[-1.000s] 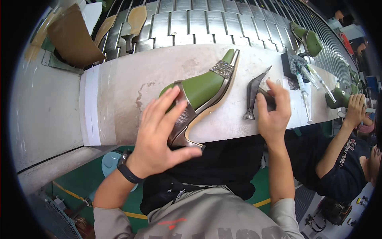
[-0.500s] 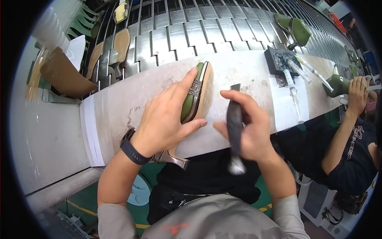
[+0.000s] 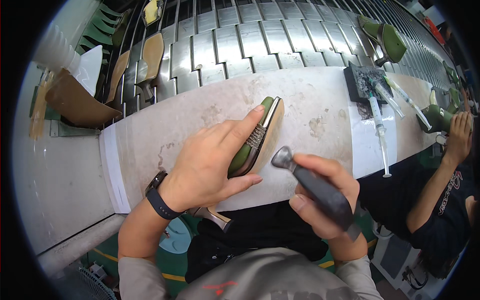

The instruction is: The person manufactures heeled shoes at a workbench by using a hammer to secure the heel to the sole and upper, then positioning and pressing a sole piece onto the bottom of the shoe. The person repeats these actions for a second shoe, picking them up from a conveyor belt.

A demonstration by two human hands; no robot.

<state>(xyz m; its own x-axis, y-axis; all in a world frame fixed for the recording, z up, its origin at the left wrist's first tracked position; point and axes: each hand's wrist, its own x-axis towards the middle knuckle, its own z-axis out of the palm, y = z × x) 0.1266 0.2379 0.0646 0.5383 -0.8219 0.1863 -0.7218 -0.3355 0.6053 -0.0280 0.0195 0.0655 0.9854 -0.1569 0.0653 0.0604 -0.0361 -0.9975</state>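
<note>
At the centre of the frame we observe a green high-heeled shoe (image 3: 256,141) with a glittering band, glossy metallic edging and a smooth tan sole, turned sideways over a pale, stained work surface (image 3: 310,95). We note the left hand (image 3: 206,162) half-curled over the upper, gripping it, index finger extended toward the toe. Right of centre, the right hand (image 3: 327,192) is closed around a dark-handled hammer (image 3: 320,189), its rounded steel face apart from the sole. At upper right, we find slender plastic syringes (image 3: 377,122) beside a rough black block (image 3: 356,85).
</note>
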